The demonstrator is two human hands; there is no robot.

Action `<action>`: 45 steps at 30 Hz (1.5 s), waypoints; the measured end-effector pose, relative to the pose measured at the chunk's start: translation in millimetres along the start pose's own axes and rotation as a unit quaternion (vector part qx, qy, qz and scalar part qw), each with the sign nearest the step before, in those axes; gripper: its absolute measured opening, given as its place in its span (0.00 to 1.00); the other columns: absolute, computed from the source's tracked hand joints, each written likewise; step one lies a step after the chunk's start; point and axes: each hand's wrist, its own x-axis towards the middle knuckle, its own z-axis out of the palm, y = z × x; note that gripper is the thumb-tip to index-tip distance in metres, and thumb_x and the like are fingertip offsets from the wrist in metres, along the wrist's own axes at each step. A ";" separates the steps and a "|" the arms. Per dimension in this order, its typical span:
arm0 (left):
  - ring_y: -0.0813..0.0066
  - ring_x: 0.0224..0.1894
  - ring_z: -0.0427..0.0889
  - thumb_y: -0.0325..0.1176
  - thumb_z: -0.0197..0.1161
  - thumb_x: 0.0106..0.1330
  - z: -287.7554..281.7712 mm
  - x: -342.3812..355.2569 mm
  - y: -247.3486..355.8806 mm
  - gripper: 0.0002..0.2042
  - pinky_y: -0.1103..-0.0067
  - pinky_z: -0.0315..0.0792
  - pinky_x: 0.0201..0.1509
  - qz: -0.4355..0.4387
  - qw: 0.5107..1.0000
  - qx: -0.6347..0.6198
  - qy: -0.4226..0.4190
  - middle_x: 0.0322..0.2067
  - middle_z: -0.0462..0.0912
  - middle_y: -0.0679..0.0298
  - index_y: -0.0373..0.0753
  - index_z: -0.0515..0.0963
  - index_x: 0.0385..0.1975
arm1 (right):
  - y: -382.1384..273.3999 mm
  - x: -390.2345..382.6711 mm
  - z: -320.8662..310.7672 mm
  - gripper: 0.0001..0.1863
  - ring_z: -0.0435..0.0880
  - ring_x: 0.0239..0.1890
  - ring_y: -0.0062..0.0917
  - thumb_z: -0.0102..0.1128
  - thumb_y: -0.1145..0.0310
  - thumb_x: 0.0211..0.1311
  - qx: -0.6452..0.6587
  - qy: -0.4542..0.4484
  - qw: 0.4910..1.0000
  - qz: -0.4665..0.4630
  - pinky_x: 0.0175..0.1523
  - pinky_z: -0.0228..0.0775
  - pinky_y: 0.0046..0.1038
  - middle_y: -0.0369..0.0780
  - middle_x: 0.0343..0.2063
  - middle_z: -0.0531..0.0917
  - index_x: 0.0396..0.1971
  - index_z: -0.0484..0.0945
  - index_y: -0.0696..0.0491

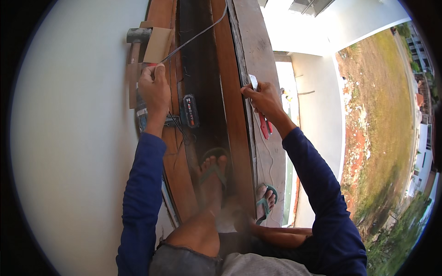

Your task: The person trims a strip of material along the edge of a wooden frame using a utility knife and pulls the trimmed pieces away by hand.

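in our left hand (pixel 155 87) we pinch one end of a thin grey strip (pixel 195 37), which runs slantwise up to the top of the view, above the brown boards (pixel 234 99). our right hand (pixel 265 97) is closed around a red-handled cutter (pixel 264 125), its silvery end pointing away from us and the red handle towards us, over the grey ledge (pixel 262 53) right of the boards. the two hands are well apart. just beyond the left hand we see an open cardboard box (pixel 159 44) and, beside it, a mallet (pixel 138 35) with a dark head. nearer to us, by the left wrist, is a power tool with a black battery pack (pixel 190 111). our left foot (pixel 213 166), in a green sandal, is in the dark channel between the boards; our right foot (pixel 265 197) is on the ledge.
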 end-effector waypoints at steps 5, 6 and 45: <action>0.52 0.32 0.85 0.35 0.57 0.66 -7.3 1.5 -0.9 0.10 0.62 0.76 0.37 0.079 0.941 0.325 -0.061 0.27 0.84 0.49 0.37 0.81 0.37 | 10.0 7.4 5.6 0.12 0.68 0.13 0.12 0.63 0.62 0.61 -0.064 0.046 0.996 -0.043 0.18 0.61 0.21 0.31 0.13 0.72 0.29 0.80 0.57; 0.51 0.34 0.85 0.34 0.57 0.65 -6.0 -3.7 -1.1 0.09 0.62 0.76 0.38 0.088 0.927 0.347 -0.109 0.28 0.84 0.48 0.38 0.81 0.37 | 10.3 6.4 6.0 0.12 0.68 0.13 0.12 0.63 0.62 0.61 -0.065 0.049 0.996 -0.047 0.19 0.62 0.21 0.31 0.13 0.73 0.28 0.81 0.57; 0.69 0.36 0.78 0.50 0.69 0.60 148.5 -36.9 4.8 0.27 0.74 0.72 0.43 -0.135 0.979 -0.090 -0.122 0.34 0.79 0.55 0.29 0.72 0.43 | -106.2 125.9 -50.5 0.18 0.74 0.20 0.18 0.46 0.57 0.72 -0.244 -0.012 0.966 -0.083 0.26 0.68 0.24 0.37 0.21 0.76 0.41 0.78 0.58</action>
